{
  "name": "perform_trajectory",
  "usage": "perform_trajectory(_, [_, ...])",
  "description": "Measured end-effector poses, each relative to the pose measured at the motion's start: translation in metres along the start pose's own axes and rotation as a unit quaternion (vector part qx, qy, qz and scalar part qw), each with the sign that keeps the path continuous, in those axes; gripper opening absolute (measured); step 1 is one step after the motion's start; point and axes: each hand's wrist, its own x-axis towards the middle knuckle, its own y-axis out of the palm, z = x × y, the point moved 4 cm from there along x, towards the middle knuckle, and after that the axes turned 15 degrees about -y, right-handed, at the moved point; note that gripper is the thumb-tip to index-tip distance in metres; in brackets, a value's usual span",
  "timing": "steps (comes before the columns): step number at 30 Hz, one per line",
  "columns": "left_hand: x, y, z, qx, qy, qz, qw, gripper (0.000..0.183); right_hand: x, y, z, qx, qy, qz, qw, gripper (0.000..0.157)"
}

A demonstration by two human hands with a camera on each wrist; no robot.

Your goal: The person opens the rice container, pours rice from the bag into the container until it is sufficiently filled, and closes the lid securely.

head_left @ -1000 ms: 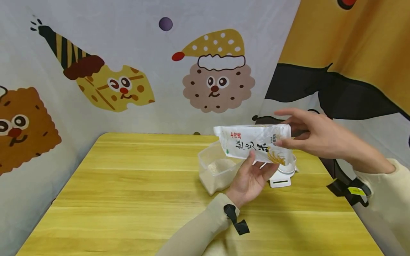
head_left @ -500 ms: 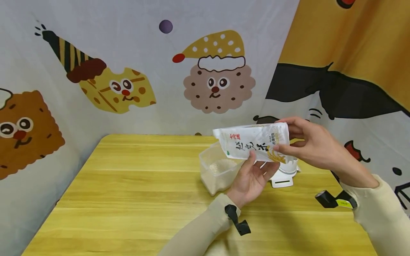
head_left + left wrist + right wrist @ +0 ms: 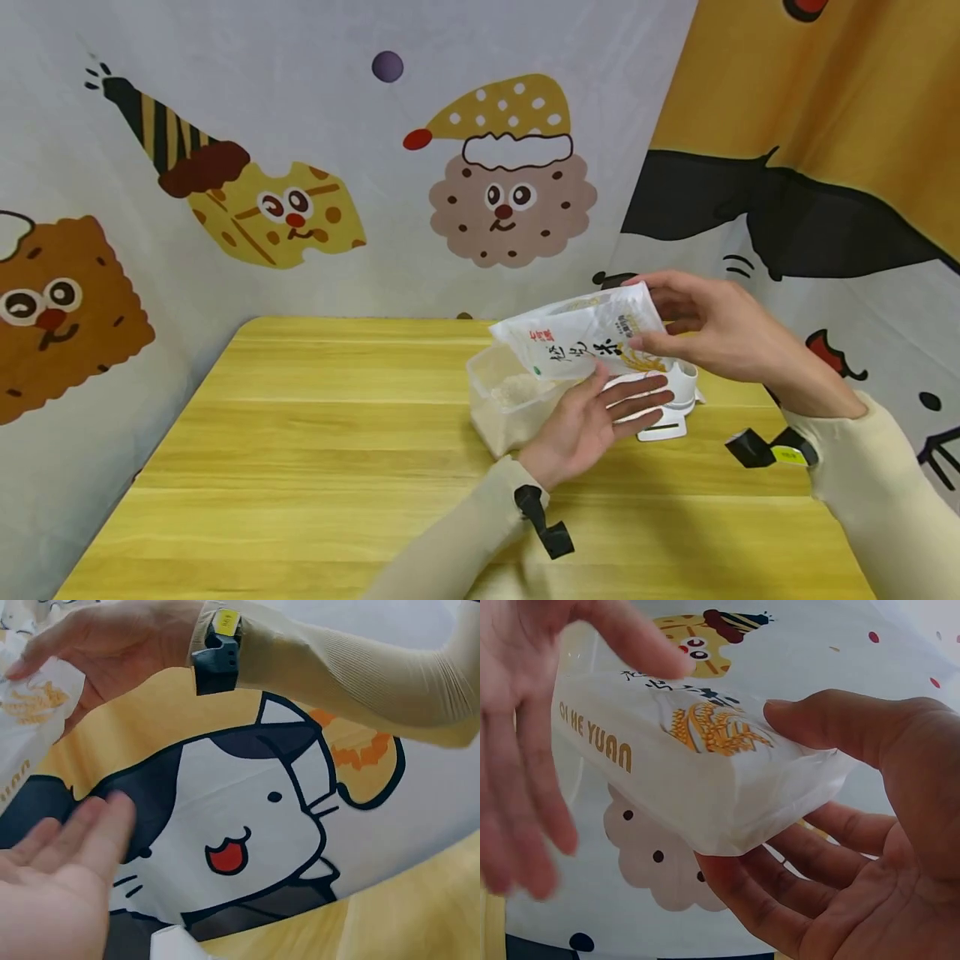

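A white rice bag (image 3: 581,333) with black and red lettering is held in the air, its left end tipped down over a clear plastic container (image 3: 495,417). Pale rice (image 3: 521,389) lies inside that container. My right hand (image 3: 720,329) grips the bag's right end, thumb on the printed front and fingers behind, as the right wrist view also shows on the bag (image 3: 697,765). Just below the bag, my left hand (image 3: 588,425) has its fingers spread and straight, apart from it in the right wrist view.
Behind the left fingers a white lid-like part (image 3: 663,425) rests on the wooden table (image 3: 315,467). A printed curtain (image 3: 390,208) closes off the back and right side. Black straps with small devices sit on both wrists.
The right hand has come in and taken hold of the bag's right end. The left hand has let go and opened its fingers. The bag now tilts more steeply to the left.
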Motion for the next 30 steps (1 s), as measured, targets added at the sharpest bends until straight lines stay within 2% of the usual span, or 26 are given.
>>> perform_trajectory(4, [-0.007,0.000,-0.003,0.060,-0.025,-0.006,0.9979,0.062,0.003,-0.002,0.000,-0.016,-0.015,0.013,1.000,0.058])
perform_trajectory(7, [-0.016,0.001,-0.008,0.117,-0.034,-0.010,0.9925,0.051,0.005,-0.003,0.001,-0.027,-0.012,0.021,0.999,0.059])
perform_trajectory(13, [-0.041,0.011,-0.030,0.235,-0.032,-0.011,0.9714,0.039,0.009,-0.005,0.001,-0.021,-0.008,0.026,0.999,0.061])
perform_trajectory(16, [-0.054,0.018,-0.045,0.287,-0.010,-0.006,0.9578,0.038,0.011,-0.006,0.001,-0.025,-0.015,0.030,0.999,0.062])
perform_trajectory(18, [-0.065,0.023,-0.057,0.330,0.018,-0.019,0.9435,0.038,0.013,-0.007,0.001,-0.027,-0.016,0.036,0.999,0.062])
perform_trajectory(21, [-0.081,0.025,-0.075,0.385,0.074,-0.055,0.9182,0.036,0.016,-0.007,0.003,-0.030,-0.015,0.047,0.998,0.063])
perform_trajectory(24, [-0.094,0.022,-0.092,0.436,0.136,-0.104,0.8834,0.034,0.019,-0.008,0.004,-0.026,-0.017,0.055,0.998,0.062])
perform_trajectory(30, [-0.112,0.013,-0.119,0.465,0.259,-0.178,0.8273,0.028,0.023,-0.010,0.005,-0.017,-0.026,0.065,0.997,0.060])
